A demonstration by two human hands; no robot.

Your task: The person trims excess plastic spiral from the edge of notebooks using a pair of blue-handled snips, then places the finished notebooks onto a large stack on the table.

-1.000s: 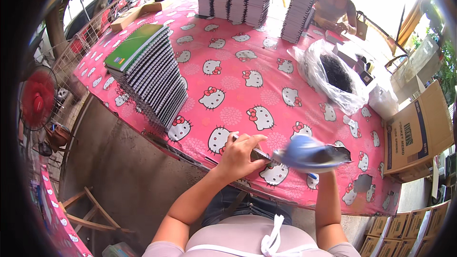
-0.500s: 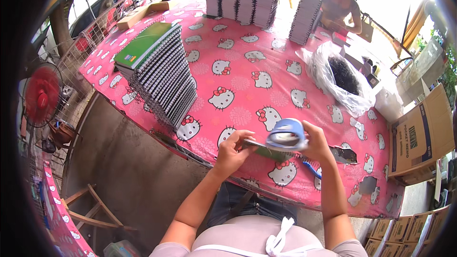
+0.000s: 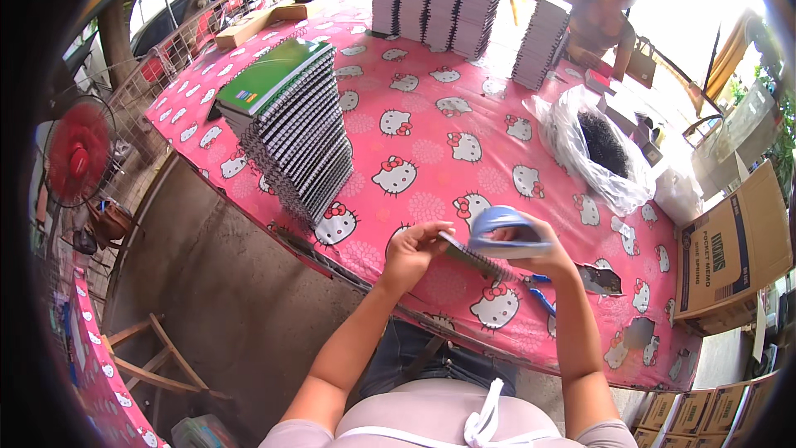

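Observation:
My left hand (image 3: 406, 257) pinches the edge of a spiral notebook (image 3: 473, 257) with a dark green side, tilted just above the near edge of the table. My right hand (image 3: 551, 250) grips a blue, curled, band-like thing (image 3: 504, 217) over the notebook's right end. Motion smears it, so I cannot tell whether it is bent sheets of the notebook or a separate thing. Blue-handled pliers (image 3: 543, 300) lie on the table beside my right wrist. A tall stack of spiral notebooks (image 3: 298, 145) with a green cover on top stands to the left of my hands.
The pink patterned tablecloth (image 3: 427, 153) has torn patches near the right. Several notebook stacks (image 3: 439, 4) stand at the back. A plastic bag (image 3: 622, 187) with black coils and a cardboard box (image 3: 730, 245) are at right. Another person (image 3: 601, 21) sits across; a red fan (image 3: 79, 158) stands left.
The blue curled thing has tipped and opened into a wider arch as my right hand turned. My left hand still holds the notebook, shifted slightly to the right. More of the pliers shows.

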